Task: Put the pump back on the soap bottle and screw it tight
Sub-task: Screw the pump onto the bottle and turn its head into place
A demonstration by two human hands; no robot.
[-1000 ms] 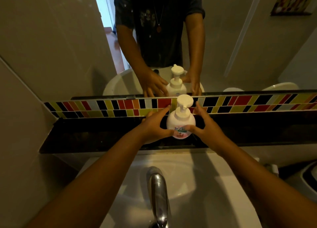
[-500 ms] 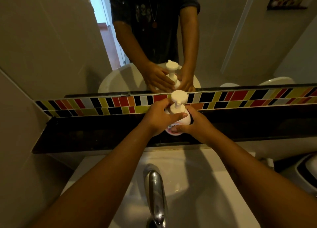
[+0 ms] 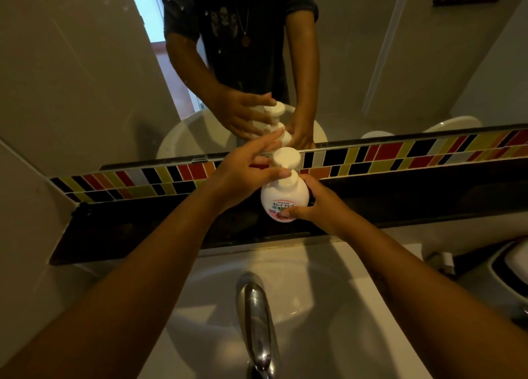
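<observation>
A round white soap bottle (image 3: 283, 197) with a pink label stands on the dark ledge (image 3: 148, 230) behind the sink. The cream pump (image 3: 286, 158) sits on the bottle's neck, its wide head upright. My left hand (image 3: 245, 173) wraps around the pump's collar from the left, with the thumb across its front and the fingers spread behind the stem. From the right, my right hand (image 3: 317, 204) grips the bottle's body, its thumb across the label. The mirror above repeats both hands and the bottle.
A chrome tap (image 3: 257, 321) rises over the white basin (image 3: 328, 293) just below the ledge. A strip of coloured tiles (image 3: 400, 156) runs under the mirror. A white bin or toilet edge (image 3: 508, 278) shows at the far right.
My left hand has moved up from the bottle's side to the pump collar, and its fingers now spread out. My right hand has slid lower on the bottle, which stays on the ledge.
</observation>
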